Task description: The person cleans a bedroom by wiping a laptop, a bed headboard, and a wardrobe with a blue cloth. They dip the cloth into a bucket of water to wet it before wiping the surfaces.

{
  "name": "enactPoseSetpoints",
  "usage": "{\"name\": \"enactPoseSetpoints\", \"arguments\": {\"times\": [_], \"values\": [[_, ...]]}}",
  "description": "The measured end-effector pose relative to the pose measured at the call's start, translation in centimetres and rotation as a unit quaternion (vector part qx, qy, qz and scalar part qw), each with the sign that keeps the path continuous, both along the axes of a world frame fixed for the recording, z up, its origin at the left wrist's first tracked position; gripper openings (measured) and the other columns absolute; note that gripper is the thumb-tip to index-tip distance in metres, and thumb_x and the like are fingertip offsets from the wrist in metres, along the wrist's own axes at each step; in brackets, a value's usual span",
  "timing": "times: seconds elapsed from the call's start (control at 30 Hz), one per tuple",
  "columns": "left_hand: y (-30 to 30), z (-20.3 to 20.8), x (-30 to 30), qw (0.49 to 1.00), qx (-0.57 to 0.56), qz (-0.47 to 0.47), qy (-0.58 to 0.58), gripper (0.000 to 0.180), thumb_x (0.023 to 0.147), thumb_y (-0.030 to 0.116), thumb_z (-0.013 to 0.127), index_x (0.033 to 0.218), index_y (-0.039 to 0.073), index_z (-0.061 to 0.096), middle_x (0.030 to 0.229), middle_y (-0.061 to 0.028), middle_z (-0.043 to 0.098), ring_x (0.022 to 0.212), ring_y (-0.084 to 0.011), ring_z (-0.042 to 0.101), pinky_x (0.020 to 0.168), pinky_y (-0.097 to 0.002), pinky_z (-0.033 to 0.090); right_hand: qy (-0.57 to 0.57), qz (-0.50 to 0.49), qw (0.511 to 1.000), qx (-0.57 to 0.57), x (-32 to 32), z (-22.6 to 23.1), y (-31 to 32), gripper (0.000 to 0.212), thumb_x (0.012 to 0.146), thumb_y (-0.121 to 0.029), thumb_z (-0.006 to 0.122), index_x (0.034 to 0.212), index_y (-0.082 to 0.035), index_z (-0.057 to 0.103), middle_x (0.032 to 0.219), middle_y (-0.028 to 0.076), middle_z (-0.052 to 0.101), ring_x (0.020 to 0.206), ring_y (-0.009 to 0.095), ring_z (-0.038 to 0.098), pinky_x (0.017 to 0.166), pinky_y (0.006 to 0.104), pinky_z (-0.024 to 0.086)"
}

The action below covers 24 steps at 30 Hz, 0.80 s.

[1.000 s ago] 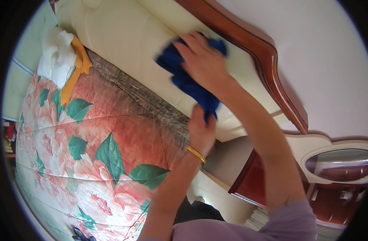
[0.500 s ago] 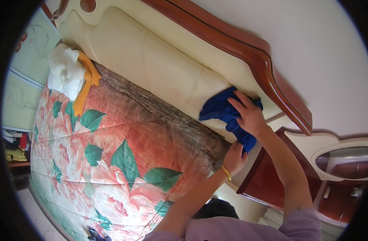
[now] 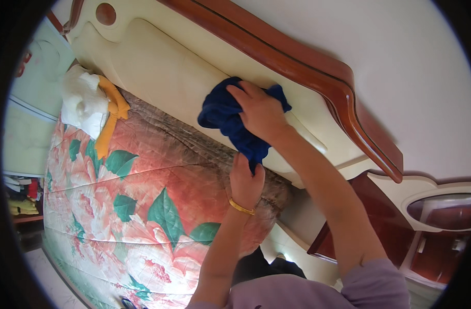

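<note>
A dark blue cloth (image 3: 220,110) is spread and bunched against the cream padded headboard (image 3: 163,62). My right hand (image 3: 261,113) presses on the cloth with its fingers bent over it, flattening it onto the padding. Lower down, my left hand (image 3: 247,180), with a gold bracelet (image 3: 241,207) at the wrist, grips the hanging end of the same cloth. Part of the cloth is hidden under my right palm.
The bed has a pink floral quilt (image 3: 143,216) with green leaves. A white plush toy with orange legs (image 3: 83,98) lies at its far left corner. Brown wooden trim (image 3: 276,46) tops the headboard. A dark red cabinet (image 3: 377,211) stands at the right.
Both hands have moved left along the headboard, carrying the blue cloth away from its right end. The cloth's folds have shifted. My view has turned slightly.
</note>
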<state>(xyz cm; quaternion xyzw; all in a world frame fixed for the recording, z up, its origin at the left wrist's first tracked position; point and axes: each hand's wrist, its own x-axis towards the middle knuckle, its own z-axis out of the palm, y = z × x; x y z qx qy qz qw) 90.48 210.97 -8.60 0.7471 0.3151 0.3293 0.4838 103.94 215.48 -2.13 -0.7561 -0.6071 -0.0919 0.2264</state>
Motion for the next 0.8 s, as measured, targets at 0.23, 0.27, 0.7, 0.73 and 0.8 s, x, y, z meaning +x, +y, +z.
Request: {"name": "enactPoseSetpoints", "arguments": {"times": [0.23, 0.27, 0.7, 0.73, 0.8], "values": [[-3.1, 0.3, -1.1, 0.996, -0.024, -0.087, -0.022, 0.032, 0.069, 0.007, 0.055, 0.098, -0.001, 0.045, 0.094, -0.0236, 0.049, 0.079, -0.0424, 0.050, 0.067, -0.0456, 0.044, -0.078, -0.004, 0.995, -0.059, -0.3, 0.5, -4.3, 0.060, 0.059, -0.005, 0.065, 0.117, -0.008, 0.047, 0.111, 0.013, 0.049, 0.096, 0.030, 0.054, 0.076, 0.0337, 0.048], [-2.5, 0.6, -1.5, 0.997, -0.032, -0.071, -0.028, 0.032, 0.069, 0.007, 0.055, 0.098, -0.001, 0.045, 0.094, -0.0236, 0.049, 0.079, -0.0427, 0.050, 0.067, -0.0457, 0.044, -0.077, -0.026, 0.994, -0.075, -0.7, 0.7, -3.5, 0.060, 0.060, -0.004, 0.064, 0.117, -0.008, 0.047, 0.111, 0.015, 0.049, 0.096, 0.031, 0.054, 0.077, 0.0338, 0.048], [16.9, 1.3, -3.2, 0.976, 0.119, 0.181, 0.010, 0.028, 0.071, 0.003, 0.051, 0.098, -0.004, 0.047, 0.091, -0.0218, 0.050, 0.085, -0.0410, 0.049, 0.073, -0.0446, 0.041, -0.030, 0.079, 0.993, 0.078, -4.4, 2.2, 21.0, 0.051, 0.073, -0.013, 0.059, 0.122, -0.014, 0.045, 0.129, 0.014, 0.035, 0.119, 0.031, 0.036, 0.091, 0.0383, 0.041], [16.5, 1.1, -3.2, 0.978, 0.122, 0.167, 0.038, 0.028, 0.070, 0.003, 0.051, 0.098, -0.004, 0.047, 0.092, -0.0219, 0.051, 0.085, -0.0409, 0.049, 0.073, -0.0447, 0.041, -0.033, 0.094, 0.992, 0.074, -3.6, 1.8, 19.9, 0.056, 0.070, -0.014, 0.064, 0.123, -0.017, 0.045, 0.130, 0.013, 0.034, 0.120, 0.030, 0.036, 0.090, 0.0379, 0.042], [14.3, 0.4, -2.9, 0.980, 0.107, 0.141, 0.086, 0.030, 0.070, 0.004, 0.050, 0.099, -0.004, 0.048, 0.094, -0.0220, 0.051, 0.086, -0.0408, 0.050, 0.074, -0.0445, 0.041, -0.008, 0.125, 0.991, 0.053, -2.6, 0.8, 16.0, 0.059, 0.067, -0.014, 0.067, 0.122, -0.020, 0.046, 0.131, 0.012, 0.034, 0.121, 0.029, 0.035, 0.088, 0.0377, 0.044]]}}
